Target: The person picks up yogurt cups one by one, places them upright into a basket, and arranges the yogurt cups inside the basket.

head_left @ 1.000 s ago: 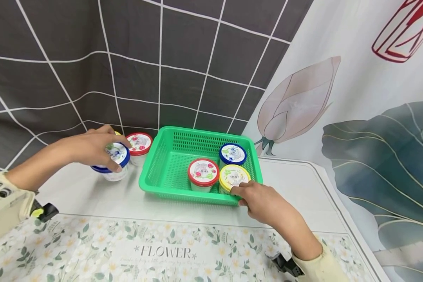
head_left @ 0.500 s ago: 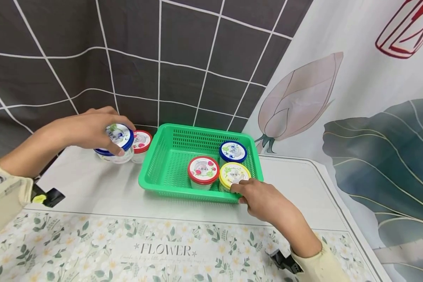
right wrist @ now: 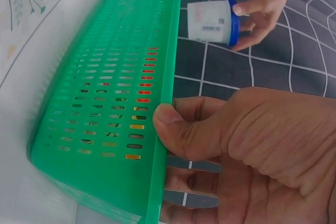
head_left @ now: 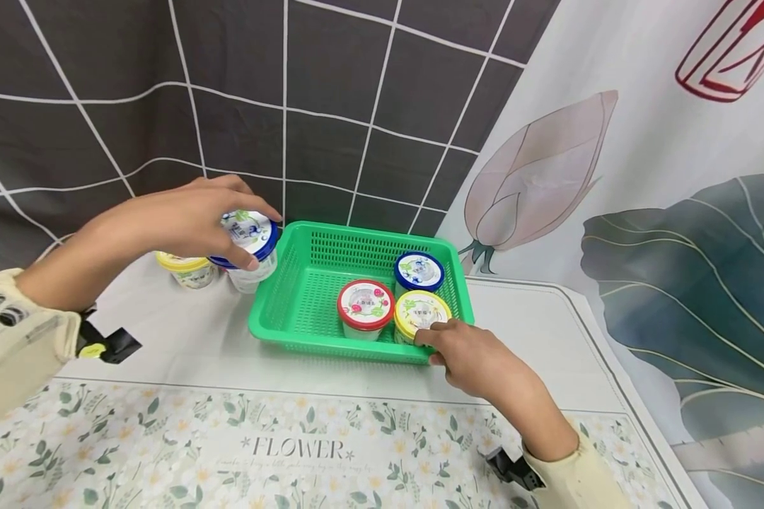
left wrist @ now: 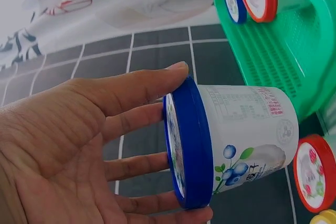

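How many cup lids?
6. In the green basket, three: red lid, blue lid, yellow lid. In the left hand: second blue lid. Outside the basket: second yellow lid and second red lid, clear only from left wrist. More may be hidden.

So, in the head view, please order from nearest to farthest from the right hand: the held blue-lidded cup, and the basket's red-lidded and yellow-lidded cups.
1. Yellow-lidded cup: in the basket, beside the right hand.
2. Red-lidded cup: just left of it.
3. Blue-lidded cup: farther left, in the left hand.
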`<state>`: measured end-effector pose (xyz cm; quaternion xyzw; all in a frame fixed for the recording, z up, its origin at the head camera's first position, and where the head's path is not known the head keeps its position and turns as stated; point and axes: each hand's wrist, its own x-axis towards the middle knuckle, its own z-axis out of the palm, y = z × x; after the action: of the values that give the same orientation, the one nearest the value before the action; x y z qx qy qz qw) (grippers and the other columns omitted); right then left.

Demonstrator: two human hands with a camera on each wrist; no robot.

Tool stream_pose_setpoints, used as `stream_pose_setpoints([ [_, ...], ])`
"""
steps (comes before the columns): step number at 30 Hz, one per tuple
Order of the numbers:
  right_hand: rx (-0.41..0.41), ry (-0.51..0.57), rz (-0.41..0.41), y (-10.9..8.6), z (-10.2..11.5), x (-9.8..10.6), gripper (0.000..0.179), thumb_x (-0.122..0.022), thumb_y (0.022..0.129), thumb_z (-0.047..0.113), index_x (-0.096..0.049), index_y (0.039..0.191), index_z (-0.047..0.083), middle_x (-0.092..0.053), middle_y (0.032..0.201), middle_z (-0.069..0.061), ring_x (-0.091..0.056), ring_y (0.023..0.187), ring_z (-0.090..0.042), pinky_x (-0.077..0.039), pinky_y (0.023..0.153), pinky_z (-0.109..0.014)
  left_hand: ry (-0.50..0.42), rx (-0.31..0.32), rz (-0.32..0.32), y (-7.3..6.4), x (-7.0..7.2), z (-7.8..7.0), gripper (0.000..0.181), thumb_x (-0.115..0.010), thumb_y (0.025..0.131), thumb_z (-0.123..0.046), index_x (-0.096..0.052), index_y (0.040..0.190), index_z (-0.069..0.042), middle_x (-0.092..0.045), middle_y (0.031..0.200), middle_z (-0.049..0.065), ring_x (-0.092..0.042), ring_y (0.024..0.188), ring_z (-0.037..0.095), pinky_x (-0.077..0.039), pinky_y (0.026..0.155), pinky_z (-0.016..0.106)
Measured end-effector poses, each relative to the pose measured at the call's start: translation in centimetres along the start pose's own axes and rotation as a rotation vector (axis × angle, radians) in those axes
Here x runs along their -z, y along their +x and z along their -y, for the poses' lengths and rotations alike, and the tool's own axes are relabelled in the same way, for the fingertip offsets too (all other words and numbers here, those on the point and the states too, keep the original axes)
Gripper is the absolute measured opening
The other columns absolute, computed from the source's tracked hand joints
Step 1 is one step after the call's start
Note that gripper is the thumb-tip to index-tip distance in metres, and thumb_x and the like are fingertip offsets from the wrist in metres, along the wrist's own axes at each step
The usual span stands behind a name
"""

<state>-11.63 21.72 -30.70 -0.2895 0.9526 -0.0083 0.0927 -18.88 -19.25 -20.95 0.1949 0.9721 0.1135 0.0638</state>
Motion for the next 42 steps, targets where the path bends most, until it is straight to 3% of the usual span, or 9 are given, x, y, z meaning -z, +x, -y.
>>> stream_pose_setpoints([
  [5,-0.007,0.002,0.0,0.2,0.1,-0.1,0.029,-0.08,0.102,0.002,-0.077,0.127,0.018,-0.071,0.101,0.002,-0.063,0.091,-0.018,-0.056,0.066,-0.034,0.005,-0.049,-0.001,0.3,-0.5,-1.5,0.076,-0.099,0.085,-0.033,-0.07,0.155,-0.027,-0.056,0.159,0.019,-0.048,0.14,0.05,-0.056,0.101,0.069],
  [13,-0.017,-0.004,0.004,0.3,0.3,-0.2,0.03,-0.08,0.102,0.003,-0.077,0.129,0.017,-0.074,0.106,-0.002,-0.065,0.093,-0.02,-0.058,0.066,-0.037,-0.021,-0.1,-0.017,0.7,-2.4,-3.1,0.071,-0.101,0.083,-0.029,-0.074,0.149,-0.028,-0.062,0.151,0.016,-0.053,0.13,0.042,-0.062,0.092,0.059],
  [22,-0.017,-0.011,0.0,0.2,0.2,-0.3,0.03,-0.08,0.102,0.003,-0.078,0.129,0.016,-0.075,0.106,-0.002,-0.065,0.093,-0.02,-0.058,0.064,-0.036,-0.041,-0.128,0.017,1.2,-3.8,-4.6,0.067,-0.098,0.086,-0.032,-0.074,0.149,-0.034,-0.058,0.156,0.012,-0.052,0.131,0.039,-0.062,0.093,0.057],
  [31,-0.027,-0.006,0.001,0.1,0.4,-0.3,0.031,-0.081,0.101,0.002,-0.078,0.129,0.016,-0.075,0.106,-0.002,-0.066,0.094,-0.02,-0.06,0.066,-0.037,-0.059,-0.164,0.066,1.8,-5.4,-5.0,0.065,-0.096,0.09,-0.033,-0.073,0.151,-0.028,-0.058,0.158,0.016,-0.052,0.132,0.043,-0.062,0.094,0.057],
  [42,-0.008,-0.024,-0.031,0.0,0.2,-0.6,0.029,-0.082,0.101,0.002,-0.078,0.125,0.016,-0.074,0.103,-0.001,-0.066,0.092,-0.019,-0.061,0.066,-0.038,-0.095,-0.153,0.127,2.7,-7.8,-5.1,0.066,-0.095,0.092,-0.034,-0.071,0.153,-0.027,-0.057,0.156,0.016,-0.053,0.133,0.042,-0.066,0.095,0.055],
])
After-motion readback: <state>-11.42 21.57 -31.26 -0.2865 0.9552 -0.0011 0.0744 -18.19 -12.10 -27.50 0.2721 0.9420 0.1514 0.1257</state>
